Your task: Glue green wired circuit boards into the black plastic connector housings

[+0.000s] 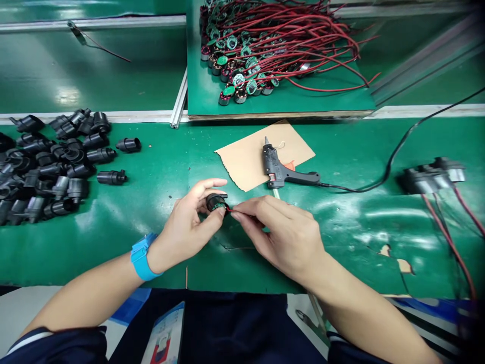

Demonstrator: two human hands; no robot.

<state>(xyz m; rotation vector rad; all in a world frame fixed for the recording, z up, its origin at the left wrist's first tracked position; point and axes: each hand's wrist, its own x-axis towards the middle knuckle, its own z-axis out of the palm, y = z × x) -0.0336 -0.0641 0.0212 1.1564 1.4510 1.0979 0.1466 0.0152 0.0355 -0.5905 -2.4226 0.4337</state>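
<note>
My left hand, with a blue wrist strap, closes around a small black plastic housing. A bit of green circuit board shows at the housing's open end, beside my left thumb. My right hand pinches a short red wire that comes out at that end. Most of the wire is hidden behind the right fingers. Just beyond the hands, a black glue gun lies on a piece of cardboard.
Many black housings are heaped at the left. A raised green shelf at the back bears motors with circuit boards and red wires. The glue gun's cord runs right, past finished-looking black parts with red wires.
</note>
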